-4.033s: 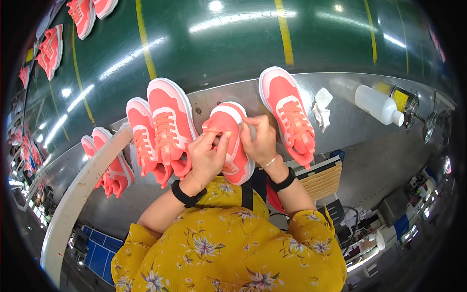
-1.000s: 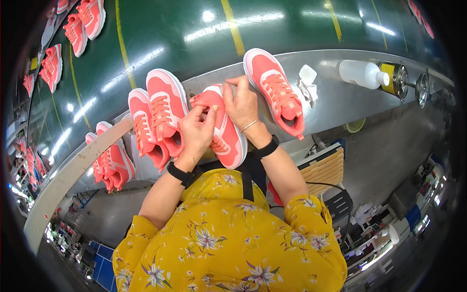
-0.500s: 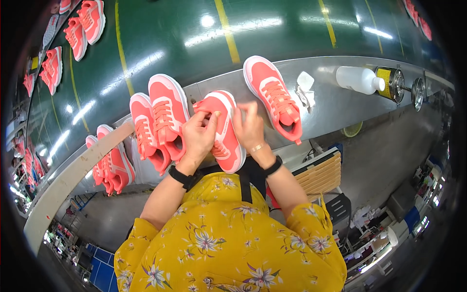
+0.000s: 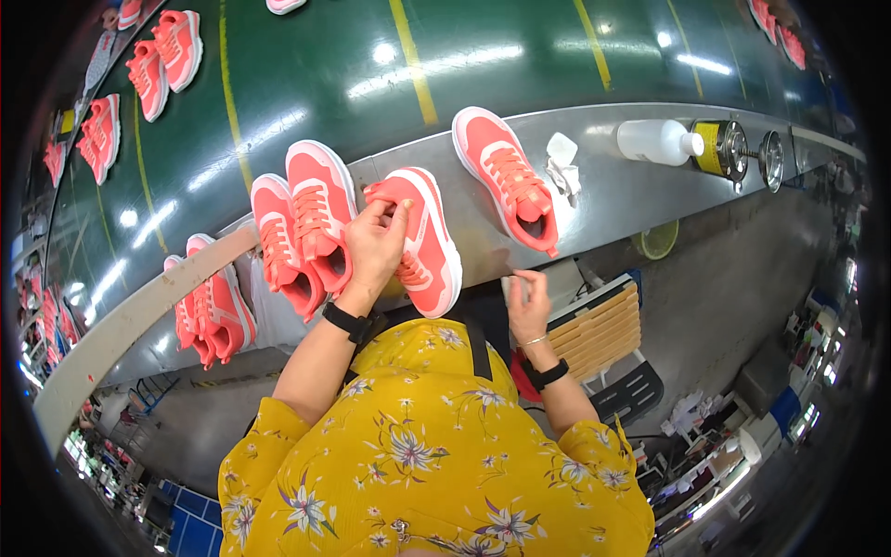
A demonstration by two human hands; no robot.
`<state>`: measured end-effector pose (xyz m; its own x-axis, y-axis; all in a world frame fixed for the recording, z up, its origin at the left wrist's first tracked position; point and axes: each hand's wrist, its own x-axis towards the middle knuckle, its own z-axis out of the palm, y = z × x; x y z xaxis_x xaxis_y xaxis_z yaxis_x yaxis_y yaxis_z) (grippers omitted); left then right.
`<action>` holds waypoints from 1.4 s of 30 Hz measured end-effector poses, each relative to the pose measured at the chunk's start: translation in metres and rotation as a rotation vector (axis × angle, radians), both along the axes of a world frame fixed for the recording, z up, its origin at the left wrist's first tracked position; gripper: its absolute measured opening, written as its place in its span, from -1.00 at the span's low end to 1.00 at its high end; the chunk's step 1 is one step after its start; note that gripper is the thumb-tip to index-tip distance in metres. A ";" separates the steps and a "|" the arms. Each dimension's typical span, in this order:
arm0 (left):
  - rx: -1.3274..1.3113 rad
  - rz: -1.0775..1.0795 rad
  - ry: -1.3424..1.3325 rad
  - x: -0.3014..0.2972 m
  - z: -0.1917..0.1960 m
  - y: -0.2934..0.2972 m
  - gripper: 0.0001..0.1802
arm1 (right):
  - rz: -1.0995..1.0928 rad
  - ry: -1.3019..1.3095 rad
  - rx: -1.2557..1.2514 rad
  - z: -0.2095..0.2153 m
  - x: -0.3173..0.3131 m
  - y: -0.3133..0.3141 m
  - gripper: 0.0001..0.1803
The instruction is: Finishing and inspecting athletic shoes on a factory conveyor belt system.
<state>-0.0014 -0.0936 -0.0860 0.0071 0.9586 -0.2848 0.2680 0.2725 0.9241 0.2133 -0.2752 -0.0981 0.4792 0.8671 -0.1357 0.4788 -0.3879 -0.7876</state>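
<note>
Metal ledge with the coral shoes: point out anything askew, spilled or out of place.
Nothing is spilled or damaged. The white plastic bottle lies on its side on the metal ledge, and a crumpled white cloth sits beside the single coral shoe. The left hand holds another coral shoe overhanging the ledge's edge; the right hand is below it.

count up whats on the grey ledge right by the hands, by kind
coral sneakers: 4, one held by the left hand
white plastic bottle: 1
crumpled white cloth: 1
round metal tins: 2
total: 8
</note>
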 end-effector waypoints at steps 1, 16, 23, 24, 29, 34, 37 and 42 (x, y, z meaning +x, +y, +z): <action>0.015 0.014 0.006 0.000 0.000 0.000 -0.87 | -0.058 -0.029 0.022 -0.002 0.012 -0.002 -0.81; -0.094 0.108 -0.262 0.022 0.098 0.008 -0.83 | -0.048 0.178 -0.093 -0.031 0.211 0.088 -0.56; -0.009 0.186 -0.302 0.043 0.125 0.020 -0.83 | 0.025 -0.314 -0.246 -0.005 0.210 0.109 -0.38; 0.000 0.189 -0.306 0.044 0.128 0.021 -0.84 | 0.041 -0.299 -0.208 -0.004 0.209 0.110 -0.36; 0.001 0.207 -0.268 0.048 0.141 0.028 -0.81 | 0.305 0.297 0.005 0.033 0.156 0.125 -0.32; -0.099 0.144 -0.126 0.050 0.157 0.049 -0.81 | 0.708 -0.067 0.060 0.020 0.118 0.159 -0.25; 0.008 -0.072 -0.013 0.063 0.196 0.066 -0.84 | 0.626 0.123 -0.030 0.018 0.119 0.173 -0.39; 0.672 -0.577 0.670 0.059 0.177 0.123 -0.83 | 0.441 0.413 0.050 0.021 0.142 0.219 -0.45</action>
<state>0.0579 0.0298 0.0906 0.5412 0.8217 0.1788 0.6935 -0.5563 0.4578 0.3553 -0.0564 -0.0773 -0.0108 0.9821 -0.1880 0.2366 -0.1801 -0.9548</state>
